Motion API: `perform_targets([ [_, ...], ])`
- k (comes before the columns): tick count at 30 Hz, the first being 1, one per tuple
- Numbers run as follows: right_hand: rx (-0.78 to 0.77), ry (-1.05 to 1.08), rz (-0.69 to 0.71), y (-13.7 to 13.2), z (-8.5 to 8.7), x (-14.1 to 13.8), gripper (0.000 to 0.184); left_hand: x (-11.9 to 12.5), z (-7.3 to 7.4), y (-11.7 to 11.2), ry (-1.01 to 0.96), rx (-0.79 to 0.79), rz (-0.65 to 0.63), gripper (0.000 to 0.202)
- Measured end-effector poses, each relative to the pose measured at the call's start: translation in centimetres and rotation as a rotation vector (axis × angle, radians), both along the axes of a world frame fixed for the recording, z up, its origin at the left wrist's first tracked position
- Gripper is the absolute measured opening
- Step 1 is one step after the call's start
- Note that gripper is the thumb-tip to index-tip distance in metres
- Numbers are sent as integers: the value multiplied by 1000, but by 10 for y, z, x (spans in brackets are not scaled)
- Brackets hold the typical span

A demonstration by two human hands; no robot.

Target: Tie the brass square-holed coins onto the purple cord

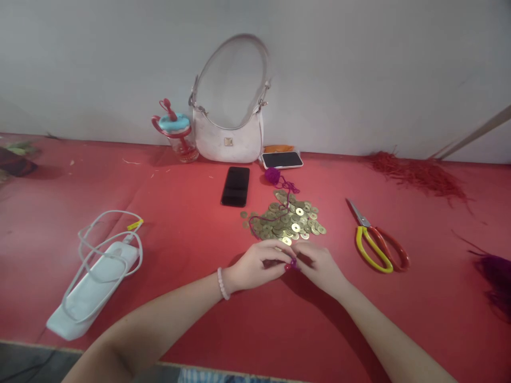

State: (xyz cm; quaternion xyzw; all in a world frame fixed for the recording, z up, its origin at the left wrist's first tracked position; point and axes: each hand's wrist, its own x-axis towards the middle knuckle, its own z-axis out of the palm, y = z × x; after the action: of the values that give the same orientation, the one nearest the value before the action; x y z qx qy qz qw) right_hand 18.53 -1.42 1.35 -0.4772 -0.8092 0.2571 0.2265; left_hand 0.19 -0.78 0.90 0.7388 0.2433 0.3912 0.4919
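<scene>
My left hand [259,264], with a bead bracelet at the wrist, and my right hand [322,270] meet at the fingertips over the front of the table. Both are closed in a pinch on a small bit of purple yarn [294,263]. Whether a coin sits within that yarn I cannot tell, as the fingers cover it. Just beyond my fingers spreads a pile of brass coins with square holes [275,226]. A purple strand crosses the pile, and a small ball of purple yarn [272,176] lies behind it.
Scissors with yellow and red handles [375,247] lie at right, red shreds [419,175] behind. A black phone [236,186], a second phone [282,159], a white handbag [229,141] and a lidded cup [179,135] stand farther back. A white power strip [99,282] is at left.
</scene>
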Motion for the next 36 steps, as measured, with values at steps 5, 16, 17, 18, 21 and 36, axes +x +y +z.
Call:
perform_targets([
  [5, 10, 25, 52, -1, 1, -1, 20, 0, -4, -1, 29, -21, 23, 15],
  [16, -116, 441, 20, 1, -1, 8, 15, 1, -9, 1, 43, -1, 178, 14],
  [17, -126, 458, 21, 1, -3, 8, 14, 1, -9, 1, 47, 6, 189, 15],
  [18, -131, 471, 21, 1, -5, 8, 13, 1, -10, 0, 52, 16, 196, 15],
  [21, -142, 510, 5, 1, -9, 5, 10, 2, -13, 0, 50, 56, 204, 16],
  [36, -89, 466, 17, -5, -1, 1, 9, 1, -10, -1, 81, 70, 294, 17],
])
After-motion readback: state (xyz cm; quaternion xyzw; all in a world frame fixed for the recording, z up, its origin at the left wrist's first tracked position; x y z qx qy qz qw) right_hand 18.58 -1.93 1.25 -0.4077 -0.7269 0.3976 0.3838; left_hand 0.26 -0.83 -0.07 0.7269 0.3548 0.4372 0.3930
